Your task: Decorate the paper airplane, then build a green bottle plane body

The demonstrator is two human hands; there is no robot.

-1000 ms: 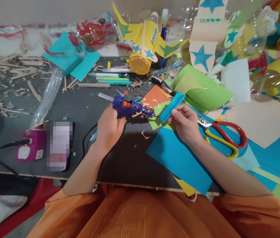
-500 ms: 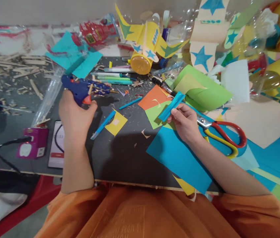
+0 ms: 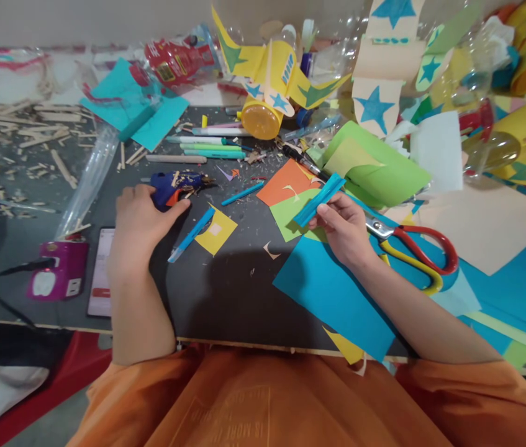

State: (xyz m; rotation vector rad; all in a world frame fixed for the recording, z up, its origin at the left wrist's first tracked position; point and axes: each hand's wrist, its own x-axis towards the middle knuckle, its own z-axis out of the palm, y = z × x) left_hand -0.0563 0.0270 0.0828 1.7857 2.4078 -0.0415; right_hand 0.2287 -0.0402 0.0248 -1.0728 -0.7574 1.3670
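My left hand [image 3: 144,220] is open beside a dark blue glue gun [image 3: 176,186], thumb apart from the fingers. The glue gun lies on its side on the dark table, its orange trigger toward my thumb and its nozzle pointing right; my hand hides its handle end in part. Between thumb and fingers, my right hand [image 3: 344,226] pinches a folded strip of shiny blue paper [image 3: 319,200], held at a slant. Under that hand lie a blue paper sheet [image 3: 337,295] and large scissors [image 3: 423,248] with red and yellow handles.
A yellow paper-covered bottle [image 3: 265,93] with wings stands at the back, by several markers [image 3: 211,147]. Wood splinters [image 3: 25,133] are strewn at left. A purple adapter [image 3: 60,270] and a phone [image 3: 100,273] sit near the front edge. A green paper roll [image 3: 374,164] is at right.
My left hand has lowered the glue gun onto the table and let go of it, its fingers loosened. My right hand still holds the blue paper strip, nearly unmoved.
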